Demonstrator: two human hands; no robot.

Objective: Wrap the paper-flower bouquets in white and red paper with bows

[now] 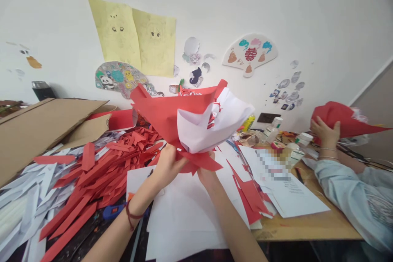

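Note:
A paper bouquet (179, 116) with a red outer wrap and a white paper fold stands upright in front of me, its wide mouth facing up and away. Cut red and white paper bits show inside it. My left hand (167, 166) is closed around its narrow base from the left. On the other side, my right hand (207, 172) grips the base low down, its fingers mostly hidden by a flared piece of red paper (204, 161). Below both hands lie white paper sheets (193, 208).
Red paper strips (101, 172) and white strips (39, 188) are heaped at left, beside cardboard (52, 125) and a blue cutter (113, 211). Bottles (273, 130) and a printed sheet (285, 188) lie at right. A co-worker's hand (327, 133) holds another red bouquet (333, 116).

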